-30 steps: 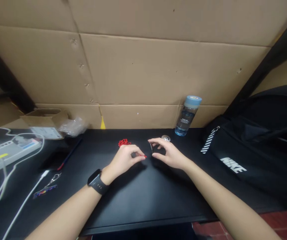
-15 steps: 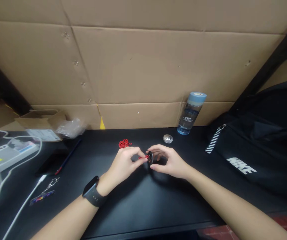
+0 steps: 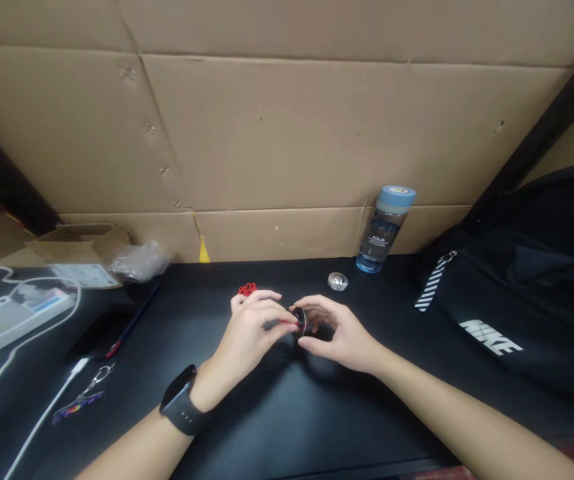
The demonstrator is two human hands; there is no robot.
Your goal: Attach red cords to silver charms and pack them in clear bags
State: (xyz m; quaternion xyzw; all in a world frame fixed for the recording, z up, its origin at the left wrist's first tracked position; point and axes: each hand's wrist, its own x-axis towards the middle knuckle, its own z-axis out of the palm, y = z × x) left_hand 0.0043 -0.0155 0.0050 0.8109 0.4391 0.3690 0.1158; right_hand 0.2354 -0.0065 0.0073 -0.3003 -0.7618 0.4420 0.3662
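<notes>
Between the thumb and fingers of my right hand [image 3: 335, 328] a small dark round disc [image 3: 301, 321] stands on edge, with a shiny rim. My left hand [image 3: 261, 328] pinches a thin bit of red cord against the disc's left face. Most of that cord is hidden by the fingertips. Just behind my left hand lies a bunch of red knotted cord [image 3: 247, 289], partly covered by the hand. A clear, shiny dome-like piece [image 3: 337, 281] rests on the black table beyond my right hand.
A blue-capped water bottle [image 3: 385, 230] stands at the back, beside a black bag [image 3: 527, 293] on the right. To the left are a power strip [image 3: 21, 323], an open carton [image 3: 79, 253], crumpled clear plastic [image 3: 141, 261], a phone [image 3: 101, 332], a keychain [image 3: 79, 407] and white cables.
My left fingers have closed nearer the disc, hiding more of the red cord they pinch, and the other fingers have lifted and spread. My right hand keeps its hold on the disc.
</notes>
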